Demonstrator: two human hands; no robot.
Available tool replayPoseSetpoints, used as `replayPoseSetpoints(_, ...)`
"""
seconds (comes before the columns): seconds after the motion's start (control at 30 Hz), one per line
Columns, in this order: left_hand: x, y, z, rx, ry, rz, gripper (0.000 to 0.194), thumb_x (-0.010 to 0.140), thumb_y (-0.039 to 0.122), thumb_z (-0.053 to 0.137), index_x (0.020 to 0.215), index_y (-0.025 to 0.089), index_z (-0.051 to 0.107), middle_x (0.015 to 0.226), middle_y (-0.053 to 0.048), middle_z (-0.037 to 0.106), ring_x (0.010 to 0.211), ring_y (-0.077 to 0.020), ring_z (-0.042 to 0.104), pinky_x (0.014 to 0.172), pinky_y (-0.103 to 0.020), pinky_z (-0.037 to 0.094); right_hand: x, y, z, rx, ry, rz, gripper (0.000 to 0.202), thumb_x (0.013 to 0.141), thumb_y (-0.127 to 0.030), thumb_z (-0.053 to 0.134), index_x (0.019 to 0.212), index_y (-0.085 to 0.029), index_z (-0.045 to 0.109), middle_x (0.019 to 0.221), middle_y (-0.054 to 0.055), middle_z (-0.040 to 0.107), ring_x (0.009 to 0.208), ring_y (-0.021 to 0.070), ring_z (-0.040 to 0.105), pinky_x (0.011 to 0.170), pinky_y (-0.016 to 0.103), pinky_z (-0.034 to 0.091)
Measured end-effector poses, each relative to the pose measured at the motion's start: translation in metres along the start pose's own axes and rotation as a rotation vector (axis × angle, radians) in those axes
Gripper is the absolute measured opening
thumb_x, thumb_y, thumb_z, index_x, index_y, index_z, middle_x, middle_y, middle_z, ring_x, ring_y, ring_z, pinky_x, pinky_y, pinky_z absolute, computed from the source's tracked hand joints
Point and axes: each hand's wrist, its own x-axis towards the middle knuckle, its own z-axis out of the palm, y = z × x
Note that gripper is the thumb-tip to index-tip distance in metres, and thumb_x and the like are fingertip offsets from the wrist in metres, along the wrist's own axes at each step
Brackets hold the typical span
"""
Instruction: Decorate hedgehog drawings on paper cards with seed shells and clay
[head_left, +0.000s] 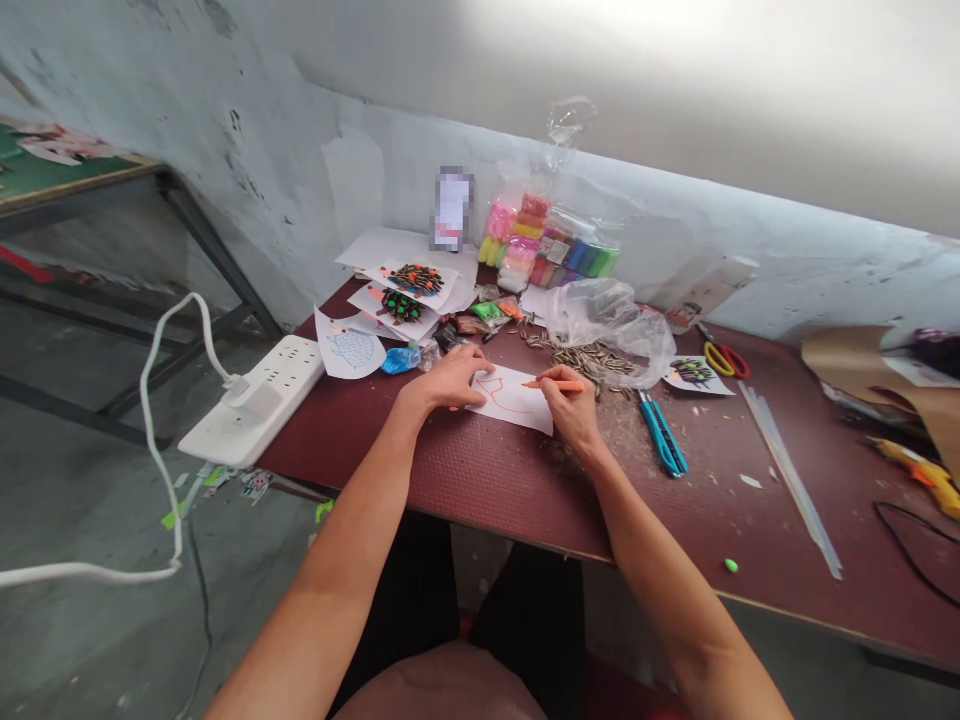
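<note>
Orange marker (570, 386): clamped by fingers of the right hand (573, 410)
White paper (514, 397): near front edge of the table (487, 480), probably for easy reach
Left hand (450, 380): thumb and fingers apart at the paper, perhaps steadying it

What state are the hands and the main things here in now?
White paper: flat, partly drawn in orange
Orange marker: held, tip at the paper
Left hand: on the paper's left side
Right hand: closed around the marker
Blue utility knife: lying flat, blade position unclear
Scissors: open or shut unclear
Clear plastic bag: crumpled
Phone: upright, screen lit
Power strip: white plug inserted
</note>
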Motion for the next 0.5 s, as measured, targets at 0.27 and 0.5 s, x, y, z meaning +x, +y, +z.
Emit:
replayPoseSetpoints(0.27, -0.002, 0.0, 0.002, 0.006, 0.022, 0.021, 0.059, 0.071, 0.03, 0.064, 0.129, 0.022, 0.066, 0.134, -0.008, 0.053, 0.128, -0.03, 0.046, 0.113, -0.039, 0.039, -0.003, 0.0, 0.005, 0.035, -0.066, 0.009, 0.022, 0.076, -0.041, 0.061, 0.072, -0.02, 0.065, 0.07, 0.002, 0.067, 0.065, 0.0155, 0.056, 0.063, 0.026, 0.043)
replayPoseSetpoints(0.5, -0.002, 0.002, 0.001, -0.002, 0.021, 0.021, 0.059, 0.072, 0.031, 0.065, 0.13, 0.02, 0.067, 0.133, -0.009, 0.053, 0.128, -0.0299, 0.047, 0.113, -0.038, 0.038, -0.002, 0.004, 0.012, 0.043, -0.096, 0.009, 0.027, 0.077, -0.045, 0.063, 0.075, -0.019, 0.07, 0.074, 0.004, 0.071, 0.067, 0.0171, 0.061, 0.066, 0.028, 0.046)
